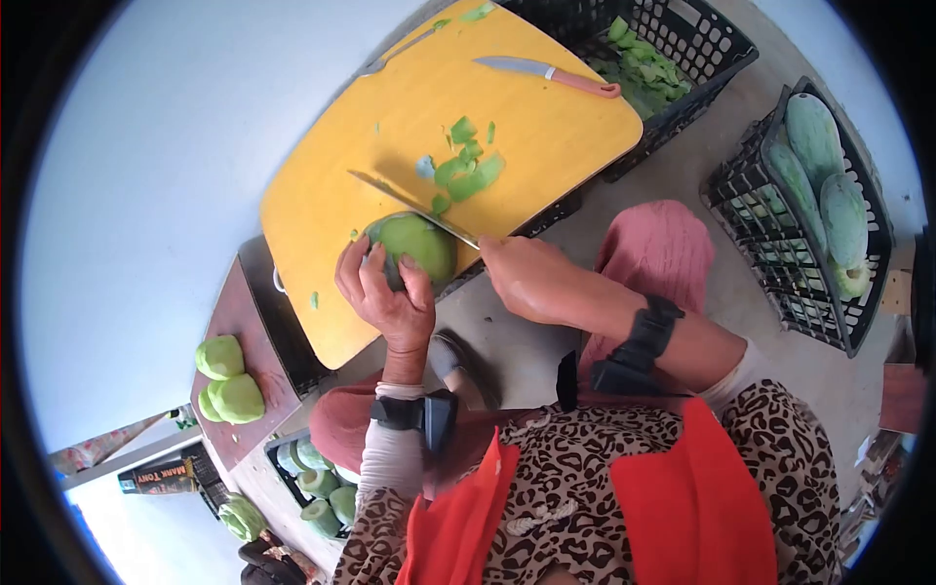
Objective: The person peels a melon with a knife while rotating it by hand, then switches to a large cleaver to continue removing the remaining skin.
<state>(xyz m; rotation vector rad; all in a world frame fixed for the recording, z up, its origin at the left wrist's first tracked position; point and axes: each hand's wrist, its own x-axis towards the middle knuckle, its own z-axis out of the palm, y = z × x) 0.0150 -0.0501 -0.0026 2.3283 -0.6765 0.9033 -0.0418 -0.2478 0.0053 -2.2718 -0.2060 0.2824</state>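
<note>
On the yellow board [361,292], my left hand [390,297] grips a green melon piece [419,249] from its near side, fingers spread round it. My right hand [526,278] is closed on the handle of a long knife [409,203], whose blade lies along the far side of the melon piece and points to the upper left. The handle itself is mostly hidden by my fingers. Green peel pieces [473,175] are scattered just beyond the blade. A second knife [551,75] with a pinkish handle rests near the board's far edge.
A black crate [726,49] at the top holds green peel. Another crate [717,195] at the right holds long, pale green melons. Peeled pieces [234,400] lie on a brown surface [255,341] at the left. Below are more melons [317,483] in a crate.
</note>
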